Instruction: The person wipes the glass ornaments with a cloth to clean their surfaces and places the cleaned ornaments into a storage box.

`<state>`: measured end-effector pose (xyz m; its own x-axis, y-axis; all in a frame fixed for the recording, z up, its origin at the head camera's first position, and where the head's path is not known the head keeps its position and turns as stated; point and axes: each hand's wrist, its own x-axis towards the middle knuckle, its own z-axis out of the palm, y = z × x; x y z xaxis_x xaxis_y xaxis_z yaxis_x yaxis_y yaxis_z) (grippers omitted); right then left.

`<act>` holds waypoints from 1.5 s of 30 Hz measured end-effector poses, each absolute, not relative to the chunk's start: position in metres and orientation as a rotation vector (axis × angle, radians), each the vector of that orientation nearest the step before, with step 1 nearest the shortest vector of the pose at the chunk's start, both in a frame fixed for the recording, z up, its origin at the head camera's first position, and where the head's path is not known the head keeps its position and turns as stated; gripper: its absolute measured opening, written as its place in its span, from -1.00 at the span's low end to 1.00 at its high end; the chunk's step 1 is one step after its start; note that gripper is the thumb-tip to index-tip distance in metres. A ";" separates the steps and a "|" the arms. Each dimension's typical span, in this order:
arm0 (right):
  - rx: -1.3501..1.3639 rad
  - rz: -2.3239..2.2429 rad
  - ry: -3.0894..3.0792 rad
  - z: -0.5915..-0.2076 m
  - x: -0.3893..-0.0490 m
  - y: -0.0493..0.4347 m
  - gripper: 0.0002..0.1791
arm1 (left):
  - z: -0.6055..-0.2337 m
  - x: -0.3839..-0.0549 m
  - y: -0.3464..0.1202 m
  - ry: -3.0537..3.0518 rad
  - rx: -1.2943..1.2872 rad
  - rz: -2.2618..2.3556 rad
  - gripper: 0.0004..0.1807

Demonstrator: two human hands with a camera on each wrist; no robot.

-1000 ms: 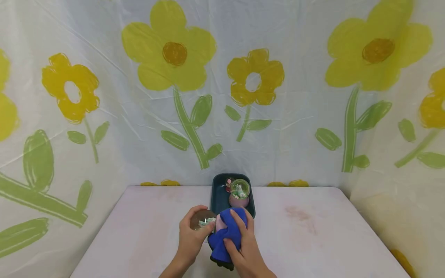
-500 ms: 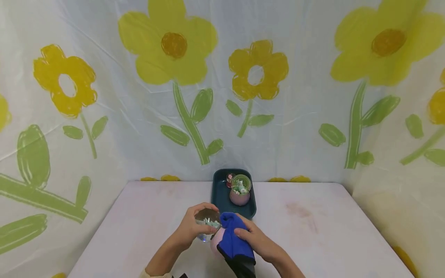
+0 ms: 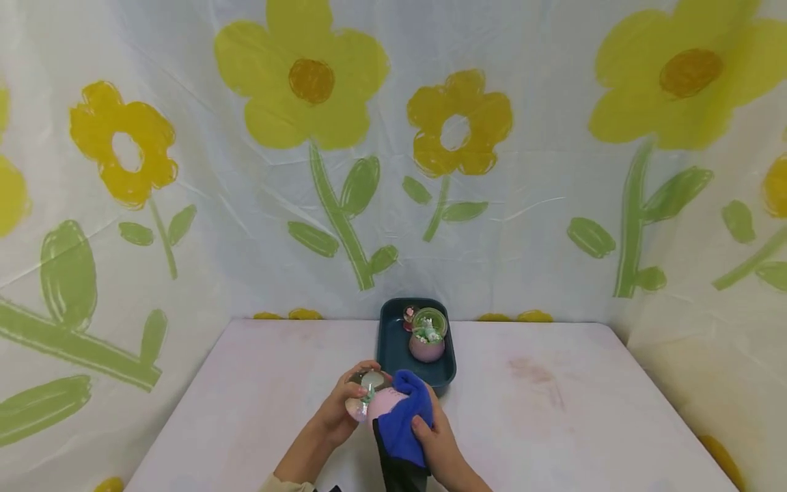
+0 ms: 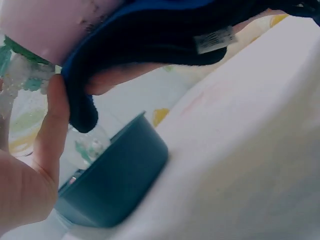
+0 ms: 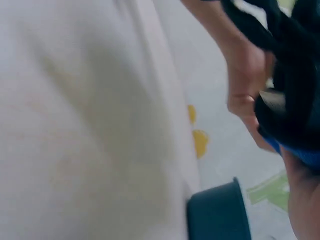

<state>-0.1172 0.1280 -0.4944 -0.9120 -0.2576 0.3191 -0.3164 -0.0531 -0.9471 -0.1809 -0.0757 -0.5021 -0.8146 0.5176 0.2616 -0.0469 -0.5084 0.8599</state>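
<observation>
In the head view, my left hand (image 3: 335, 413) grips the clear dome of a snow globe (image 3: 384, 402), which is tilted above the table with its pink base toward the right. My right hand (image 3: 444, 447) holds a blue cloth (image 3: 401, 432) with a dark underside against that base. From the left wrist, the pink base (image 4: 47, 30) shows dark lettering, and a white label (image 4: 215, 40) hangs from the cloth. Part of the base is hidden under the cloth. The right wrist view catches only the dark side of the cloth (image 5: 295, 95) and some fingers.
Behind the hands, a dark teal tray (image 3: 393, 352) stands on the pale table (image 3: 529, 424). Inside it are another pink-based snow globe (image 3: 427, 348) and a small red-based one (image 3: 409, 316). A flower-printed sheet (image 3: 529, 273) hangs close behind the table.
The snow globe has turned in my left hand, and more of its pink base shows. My right hand has shifted the cloth around the base. The tray's contents look unchanged.
</observation>
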 end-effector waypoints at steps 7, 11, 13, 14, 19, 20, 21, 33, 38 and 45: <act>0.525 1.505 -2.116 -0.514 -0.114 0.114 -0.29 | -0.516 -0.174 -0.062 1.430 0.426 2.445 -0.62; 0.447 1.322 -2.129 -0.515 -0.113 0.108 -0.23 | -0.511 -0.169 -0.056 1.528 0.236 2.503 -0.59; 0.430 1.262 -2.137 -0.514 -0.113 0.108 -0.20 | -0.504 -0.164 -0.053 1.582 0.167 2.540 -0.58; 0.422 1.238 -2.139 -0.512 -0.113 0.107 -0.19 | -0.500 -0.161 -0.052 1.625 0.160 2.554 -0.58; 0.406 1.172 -2.139 -0.501 -0.109 0.111 -0.19 | -0.485 -0.146 -0.049 1.949 0.296 2.589 -0.57; 0.400 1.173 -2.155 -0.498 -0.108 0.113 -0.21 | -0.483 -0.144 -0.048 2.025 0.353 2.577 -0.56; 0.401 1.184 -2.174 -0.495 -0.109 0.115 -0.23 | -0.481 -0.143 -0.048 2.102 0.413 2.559 -0.55; 0.809 2.033 -2.424 -0.459 -0.131 0.152 -0.49 | -0.457 -0.159 -0.074 2.224 1.068 2.145 -0.52; 0.799 2.556 -2.361 -0.464 -0.130 0.159 -0.28 | -0.464 -0.165 -0.076 1.951 1.042 2.228 -0.55; 0.680 2.711 -2.078 -0.483 -0.111 0.148 -0.23 | -0.481 -0.164 -0.069 1.639 0.890 2.407 -0.59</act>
